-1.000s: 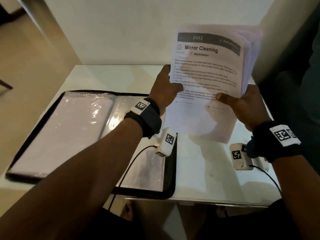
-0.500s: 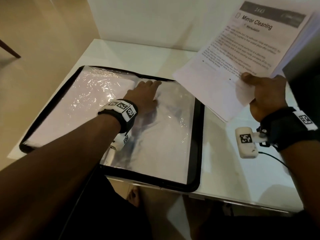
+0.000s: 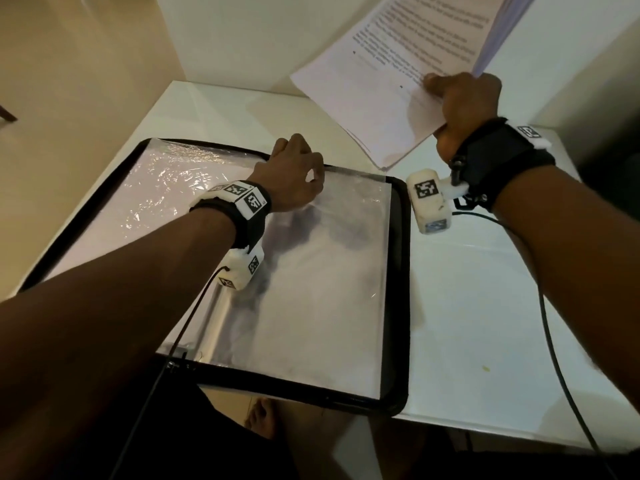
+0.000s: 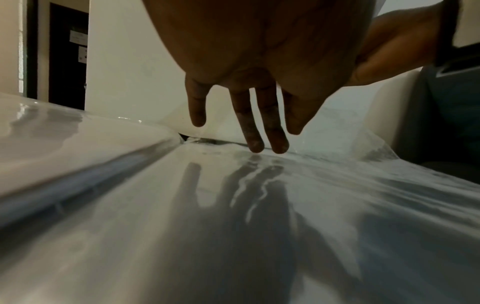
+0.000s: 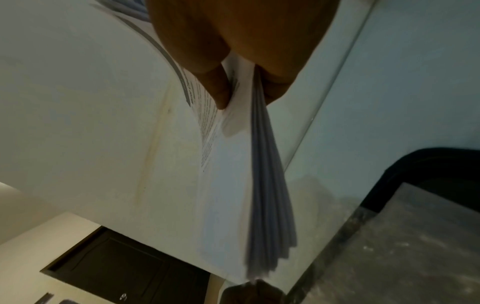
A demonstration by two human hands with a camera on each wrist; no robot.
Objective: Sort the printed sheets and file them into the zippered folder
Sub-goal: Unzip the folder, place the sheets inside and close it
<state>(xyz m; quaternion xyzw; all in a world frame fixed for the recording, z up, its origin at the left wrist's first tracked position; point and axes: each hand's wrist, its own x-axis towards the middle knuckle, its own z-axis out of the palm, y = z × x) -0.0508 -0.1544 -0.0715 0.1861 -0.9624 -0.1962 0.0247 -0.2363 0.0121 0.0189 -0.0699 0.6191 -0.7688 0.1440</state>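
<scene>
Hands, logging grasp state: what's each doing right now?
Left hand: open, fingers touching the folder sleeve.
Right hand: holding the printed sheets.

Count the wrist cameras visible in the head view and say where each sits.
2: one under the left wrist over the folder; one under the right wrist above the table.

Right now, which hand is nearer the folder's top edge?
Left. The left hand has fingertips on the plastic sleeve at the zippered folder top edge; the right hand holds the printed sheets above the table, beside it.
</scene>
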